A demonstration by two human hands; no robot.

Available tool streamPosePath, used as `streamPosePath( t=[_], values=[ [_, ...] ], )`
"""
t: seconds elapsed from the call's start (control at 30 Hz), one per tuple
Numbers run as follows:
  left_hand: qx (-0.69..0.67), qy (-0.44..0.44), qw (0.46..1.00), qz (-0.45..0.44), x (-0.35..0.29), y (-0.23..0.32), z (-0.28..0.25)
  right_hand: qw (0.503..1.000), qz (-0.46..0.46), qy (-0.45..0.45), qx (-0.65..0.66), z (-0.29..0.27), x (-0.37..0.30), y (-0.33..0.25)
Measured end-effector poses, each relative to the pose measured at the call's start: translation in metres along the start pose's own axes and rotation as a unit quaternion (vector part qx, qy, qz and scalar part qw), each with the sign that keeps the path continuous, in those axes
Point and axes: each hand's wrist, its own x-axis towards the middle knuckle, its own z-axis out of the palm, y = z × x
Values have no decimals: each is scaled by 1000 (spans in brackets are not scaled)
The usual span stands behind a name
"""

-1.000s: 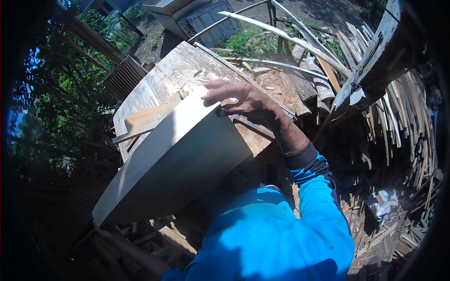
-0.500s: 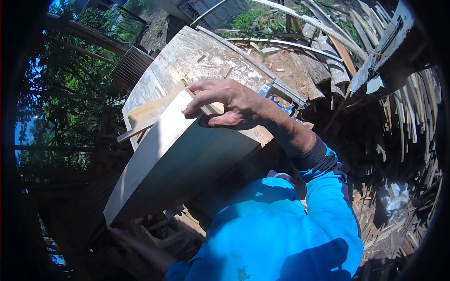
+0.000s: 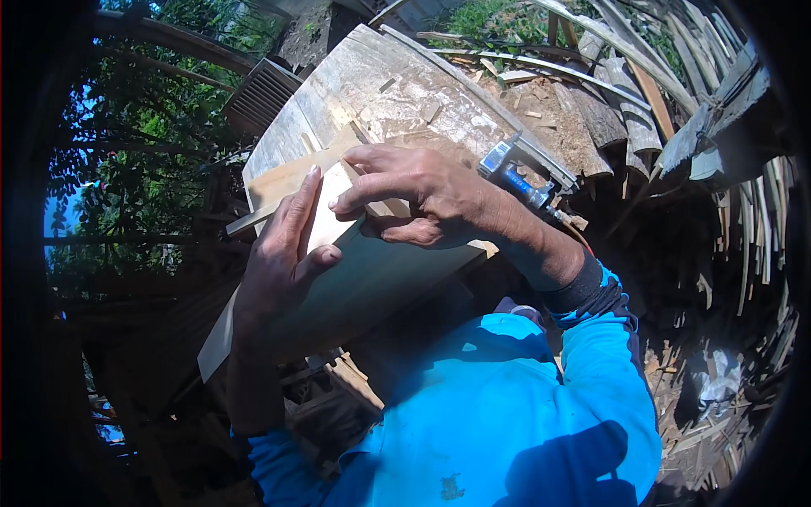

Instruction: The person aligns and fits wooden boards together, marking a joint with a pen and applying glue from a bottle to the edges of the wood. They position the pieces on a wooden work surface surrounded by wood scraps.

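Observation:
A large pale wooden panel [image 3: 384, 275] stands tilted in front of me, its long edge strip lit by the sun and its broad side in shade. My right hand [image 3: 418, 194] grips its upper corner, fingers bent over the top and thumb against the shaded side. Flat along the lit strip rests my left hand [image 3: 283, 245], fingers stretched toward that corner and thumb spread apart over the shaded side. Behind the panel, thin wooden boards [image 3: 283, 182] lie on the worktable [image 3: 338, 80]. The panel's lower end is partly hidden by my left forearm.
A blue and silver tool [image 3: 517, 177] lies at the worktable's right edge, beside my right wrist. Sawdust and small wood scraps cover the tabletop. Logs [image 3: 629, 118] and long wood strips [image 3: 756, 220] are piled on the right. A crumpled whitish sheet [image 3: 718, 380] lies among offcuts.
My left hand has come up from the panel's lower end onto the lit strip near the top corner. My right hand keeps its grip. The view has shifted, and more of the blue tool shows.

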Motion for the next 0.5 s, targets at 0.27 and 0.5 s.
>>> streamPosePath(
  t=[0.27,0.5],
  values=[
    [106,-10,993,43,5,4,3,999,-19,3,40,4,-7,18],
    [107,-29,994,2,5,17,1,983,86,126,107,43,-32,25]
  ],
)
